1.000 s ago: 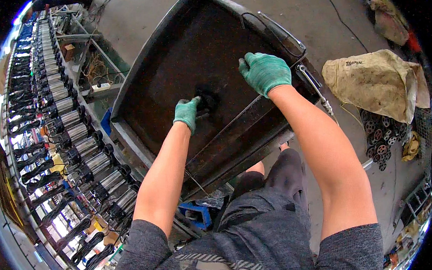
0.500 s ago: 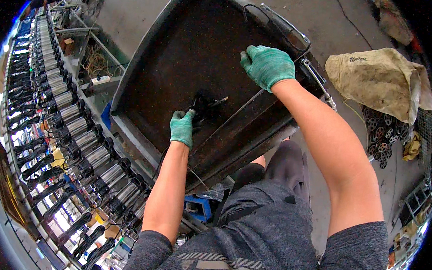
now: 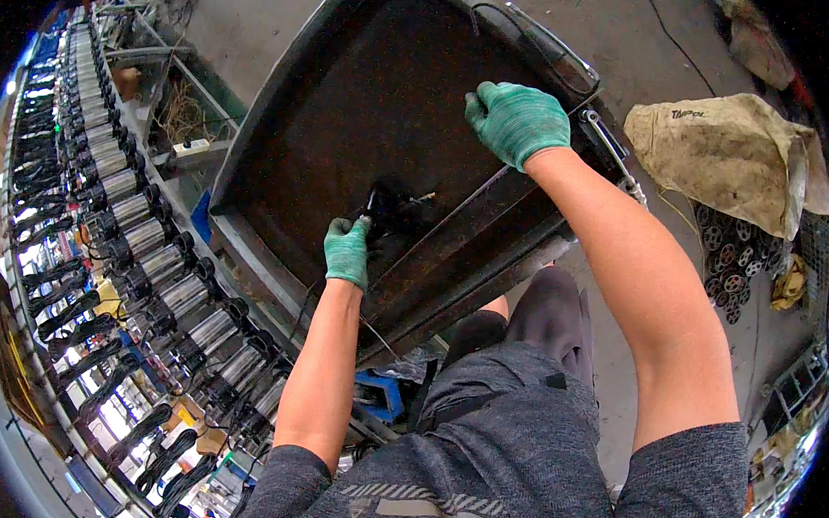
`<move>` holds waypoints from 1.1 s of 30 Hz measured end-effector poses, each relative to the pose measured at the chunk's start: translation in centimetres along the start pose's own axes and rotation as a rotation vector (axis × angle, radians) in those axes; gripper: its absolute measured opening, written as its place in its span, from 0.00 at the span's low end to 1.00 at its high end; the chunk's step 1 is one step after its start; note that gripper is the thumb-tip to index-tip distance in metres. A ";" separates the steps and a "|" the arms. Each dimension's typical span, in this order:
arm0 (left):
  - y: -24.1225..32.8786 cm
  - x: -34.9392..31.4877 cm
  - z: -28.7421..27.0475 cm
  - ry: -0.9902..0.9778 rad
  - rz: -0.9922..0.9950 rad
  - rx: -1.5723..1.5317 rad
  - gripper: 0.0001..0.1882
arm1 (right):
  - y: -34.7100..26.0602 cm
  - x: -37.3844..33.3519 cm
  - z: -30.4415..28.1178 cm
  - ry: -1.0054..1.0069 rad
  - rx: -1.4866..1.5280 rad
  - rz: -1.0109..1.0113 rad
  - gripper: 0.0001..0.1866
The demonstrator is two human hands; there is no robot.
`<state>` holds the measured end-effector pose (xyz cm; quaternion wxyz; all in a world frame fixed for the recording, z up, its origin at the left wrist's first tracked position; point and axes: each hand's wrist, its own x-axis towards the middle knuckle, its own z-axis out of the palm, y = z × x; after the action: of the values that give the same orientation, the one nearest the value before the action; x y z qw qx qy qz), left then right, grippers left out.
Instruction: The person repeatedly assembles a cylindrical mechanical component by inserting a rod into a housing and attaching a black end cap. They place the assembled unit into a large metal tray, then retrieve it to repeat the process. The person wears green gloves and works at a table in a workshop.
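Observation:
My left hand [image 3: 347, 252], in a green glove, is closed at the near left part of a large dark metal tray [image 3: 338, 112]. At its fingertips is a black bundle [image 3: 394, 208] that looks like cable, with a pale tip on its far side. The bundle's exact shape is lost against the dark tray. Over the tray's right side I hold my right hand [image 3: 519, 126], also green-gloved, with its fingers curled in. Whatever those fingers hold, if anything, is hidden.
A long curved row of metal cylinders [image 3: 146, 254] with coiled black cables runs along the left. A metal rod [image 3: 616, 150] lies along the tray's right edge. Farther right, a beige sack [image 3: 715, 149] covers part of a pile of dark wheels [image 3: 730, 255].
Both hands stay nearly where they were, my left one slightly lower in view. The tray and the row of cylinders have shifted a little in the picture.

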<state>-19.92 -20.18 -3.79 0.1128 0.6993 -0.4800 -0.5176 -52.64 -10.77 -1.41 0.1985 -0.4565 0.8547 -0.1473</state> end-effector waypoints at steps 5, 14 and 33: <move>-0.4 0.0 -0.4 -0.007 0.037 0.008 0.14 | 0.0 0.0 0.0 -0.006 0.002 0.007 0.20; -0.3 -0.7 -3.2 -0.057 0.137 0.078 0.12 | -0.5 -0.3 -0.5 -0.054 -0.018 0.030 0.23; 9.2 -24.3 -15.5 0.216 0.525 0.098 0.17 | -0.9 -0.4 -0.9 -0.107 -0.098 0.026 0.24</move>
<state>-12.20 -11.06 23.99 0.2595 0.6069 -0.6541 -0.3694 -52.25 -10.88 -0.10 0.2233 -0.4616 0.8550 -0.0780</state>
